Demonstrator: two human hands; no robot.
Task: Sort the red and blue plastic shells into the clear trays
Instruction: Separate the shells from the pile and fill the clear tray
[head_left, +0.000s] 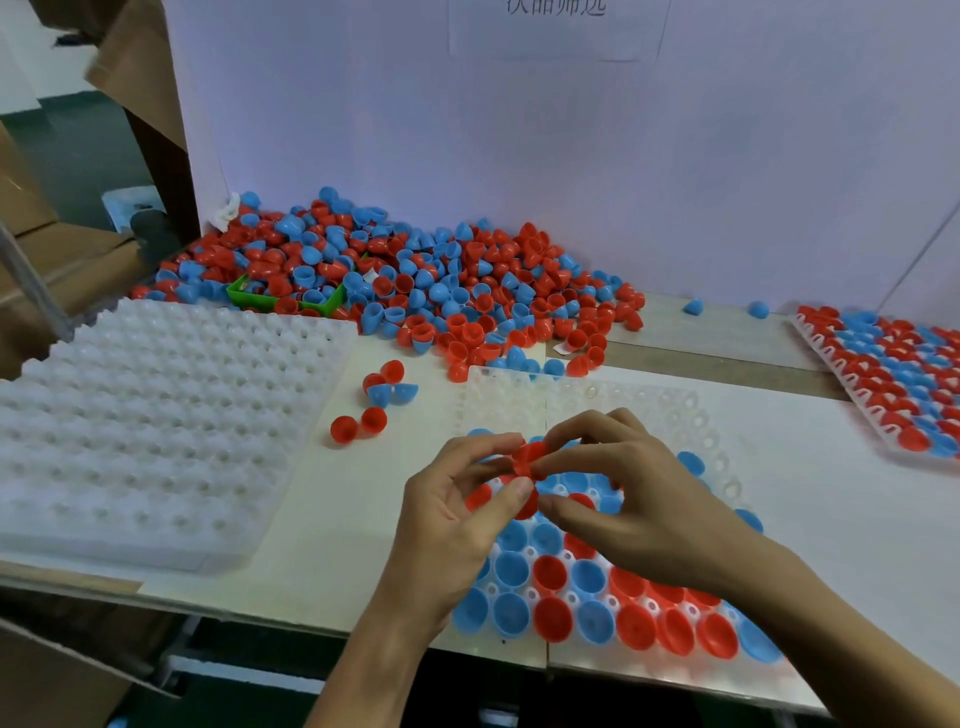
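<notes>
A large heap of loose shells (415, 280) lies against the white backboard (571, 156), partly burying a green bin (244, 293). A stack of empty trays (145, 426) sits at left; a filled tray (893, 384) at far right. A few stray shells (376, 402) lie between the stack and the working tray (597, 597), whose near rows hold red and blue shells. Above this tray, the left hand (457, 519) and right hand (639, 499) meet, both pinching red shells (527, 462) with curled fingertips.

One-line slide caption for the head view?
Both hands pinch red shells over a half-filled clear tray, beside the mixed pile.
</notes>
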